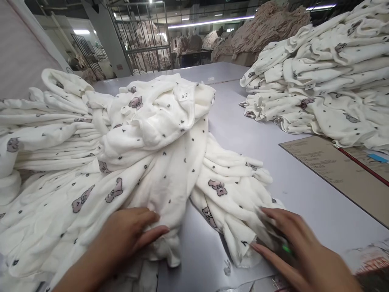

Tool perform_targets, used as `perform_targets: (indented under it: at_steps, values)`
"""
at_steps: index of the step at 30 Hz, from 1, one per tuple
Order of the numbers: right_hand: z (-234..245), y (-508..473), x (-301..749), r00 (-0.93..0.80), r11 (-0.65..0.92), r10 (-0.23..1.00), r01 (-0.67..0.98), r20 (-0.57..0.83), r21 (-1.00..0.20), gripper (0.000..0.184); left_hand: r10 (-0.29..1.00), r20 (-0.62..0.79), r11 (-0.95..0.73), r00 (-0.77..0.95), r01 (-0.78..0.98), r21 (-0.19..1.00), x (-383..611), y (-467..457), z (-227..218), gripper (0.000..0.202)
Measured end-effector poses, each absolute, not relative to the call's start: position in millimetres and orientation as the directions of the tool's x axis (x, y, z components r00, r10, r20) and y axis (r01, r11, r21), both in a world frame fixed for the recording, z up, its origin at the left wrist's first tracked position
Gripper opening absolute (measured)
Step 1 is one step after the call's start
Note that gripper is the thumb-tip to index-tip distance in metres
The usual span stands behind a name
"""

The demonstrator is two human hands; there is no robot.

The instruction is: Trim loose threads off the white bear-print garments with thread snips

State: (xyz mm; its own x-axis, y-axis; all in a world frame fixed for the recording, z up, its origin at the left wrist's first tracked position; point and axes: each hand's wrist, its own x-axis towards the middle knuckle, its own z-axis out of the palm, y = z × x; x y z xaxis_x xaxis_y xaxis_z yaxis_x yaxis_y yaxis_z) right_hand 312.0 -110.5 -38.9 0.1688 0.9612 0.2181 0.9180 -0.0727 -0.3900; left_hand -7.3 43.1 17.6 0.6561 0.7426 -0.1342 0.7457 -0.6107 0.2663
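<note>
A heap of white fleece garments printed with small hearts and pink bears (146,150) lies across the grey table (304,194). My left hand (127,235) rests flat on the near hem of the heap, fingers stretched out. My right hand (291,247) lies on the lower edge of another garment's leg (240,219), fingers spread and partly blurred. A small green thing shows under its fingers; I cannot make out what it is.
A tall stack of the same folded garments (328,77) stands at the right rear. A brown cardboard sheet (343,174) with a red strip lies right. Printed paper (370,259) sits at the near right. A metal cage cart (146,36) and beige fabric piles (261,28) stand beyond.
</note>
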Motion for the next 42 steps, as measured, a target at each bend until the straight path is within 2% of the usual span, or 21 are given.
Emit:
perform_targets:
  at_steps: [2,4,6,9,10,12,14,15,17,19,21,23,25,27,31,35,38,42]
  values:
    - [-37.7,-105.7,300.0,0.14,-0.046,0.962,0.928,0.234,-0.37,0.035,0.798,-0.206,-0.536,0.566,0.823,0.185,-13.6,47.8,21.6,0.047]
    - [-36.6,-103.3,288.0,0.15,-0.022,0.956,0.893,0.252,-0.45,0.023,0.833,-0.261,-0.475,0.487,0.873,0.113,-13.1,49.1,25.1,0.05]
    - [-37.0,-102.5,278.6,0.174,-0.028,0.959,0.845,0.225,-0.533,0.022,0.851,-0.293,-0.447,0.437,0.894,0.033,-6.5,46.3,28.1,0.05]
    - [-37.4,-100.0,267.6,0.194,-0.083,0.973,0.806,0.129,-0.585,0.018,0.83,-0.224,-0.533,0.511,0.845,-0.048,13.8,32.5,28.6,0.043]
    - [-35.9,-98.5,263.6,0.192,-0.086,0.975,0.79,0.111,-0.607,0.015,0.793,-0.149,-0.601,0.591,0.799,-0.03,22.9,25.7,27.0,0.037]
    - [-29.4,-94.8,253.9,0.171,-0.057,0.98,0.734,0.102,-0.676,0.01,0.638,0.054,-0.77,0.768,0.633,0.08,42.8,11.5,20.4,0.028]
    - [-19.8,-91.0,242.4,0.148,-0.011,0.982,0.661,0.115,-0.75,0.012,0.486,0.204,-0.866,0.85,0.436,0.245,62.0,-0.2,11.0,0.035]
    - [-15.0,-89.3,236.8,0.138,0.014,0.982,0.625,0.129,-0.78,0.013,0.454,0.236,-0.865,0.859,0.362,0.346,69.9,-3.9,6.3,0.033]
    - [-8.1,-86.3,227.8,0.127,0.061,0.979,0.563,0.159,-0.824,0.013,0.476,0.211,-0.768,0.854,0.287,0.572,80.0,-6.1,-0.1,0.017]
    - [-6.4,-84.3,223.5,0.135,0.092,0.973,0.514,0.187,-0.853,0.011,0.557,0.094,-0.581,0.825,0.307,0.754,82.0,-2.6,-0.7,0.01]
    - [-10.0,-83.4,223.4,0.16,0.112,0.964,0.483,0.214,-0.868,0.009,0.632,-0.019,-0.389,0.775,0.338,0.857,78.5,3.3,3.2,0.012]
    - [-15.9,-83.0,225.3,0.167,0.134,0.957,0.467,0.236,-0.874,0.018,0.696,-0.094,-0.225,0.712,0.34,0.913,73.7,8.7,7.8,0.016]
    - [-20.0,-82.3,227.4,0.149,0.142,0.961,0.452,0.232,-0.88,0.015,0.737,-0.119,-0.132,0.665,0.315,0.94,71.0,12.1,9.8,0.019]
    - [-19.5,-80.9,229.3,0.134,0.117,0.972,0.431,0.192,-0.895,0.008,0.757,-0.103,-0.127,0.646,0.299,0.946,71.1,13.5,9.0,0.021]
    - [-7.2,-77.7,233.0,0.187,0.017,0.978,0.361,0.09,-0.932,0.023,0.696,-0.047,-0.156,0.717,0.215,0.964,73.3,13.4,7.0,0.015]
    - [1.4,-77.9,234.1,0.214,-0.045,0.977,0.244,0.008,-0.969,0.031,0.708,-0.193,0.07,0.68,0.204,0.976,73.2,13.9,9.4,0.018]
    - [-0.9,-78.8,234.6,0.265,-0.093,0.962,0.123,-0.058,-0.988,0.033,0.763,-0.252,0.248,0.595,0.091,0.965,77.1,14.1,7.0,0.014]
    - [-11.6,-72.8,240.3,0.335,-0.153,0.929,-0.037,-0.157,-0.987,0.032,0.727,-0.419,0.523,0.544,-0.043,0.851,87.8,14.3,-3.4,0.008]
